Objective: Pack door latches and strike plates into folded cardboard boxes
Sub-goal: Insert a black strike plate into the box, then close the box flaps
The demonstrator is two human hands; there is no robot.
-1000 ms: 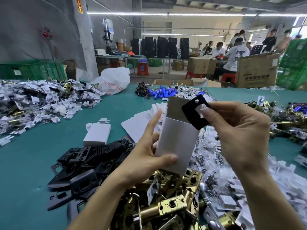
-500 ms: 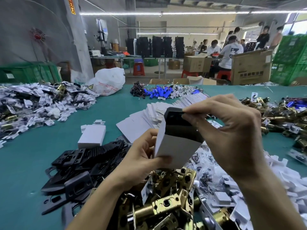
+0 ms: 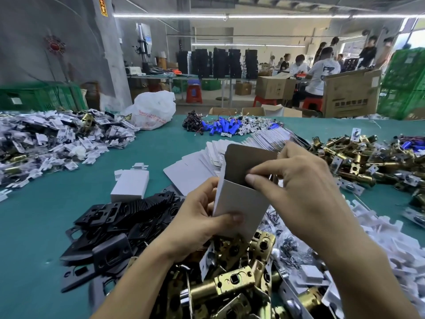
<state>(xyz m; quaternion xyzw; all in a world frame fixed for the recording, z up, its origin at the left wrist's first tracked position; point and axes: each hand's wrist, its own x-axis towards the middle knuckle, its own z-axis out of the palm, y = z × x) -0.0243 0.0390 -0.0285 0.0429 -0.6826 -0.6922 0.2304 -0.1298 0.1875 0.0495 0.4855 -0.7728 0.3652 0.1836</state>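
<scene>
Your left hand (image 3: 202, 226) grips one open box (image 3: 241, 203). Your right hand (image 3: 299, 192) apparently pinches its front rim; contents hidden. One closed box (image 3: 131, 185) lies at ten o'clock on the counter (image 3: 41, 226).

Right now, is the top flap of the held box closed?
No, the white cardboard box gripped by the left hand has its top flap standing upright, mouth open.
</scene>
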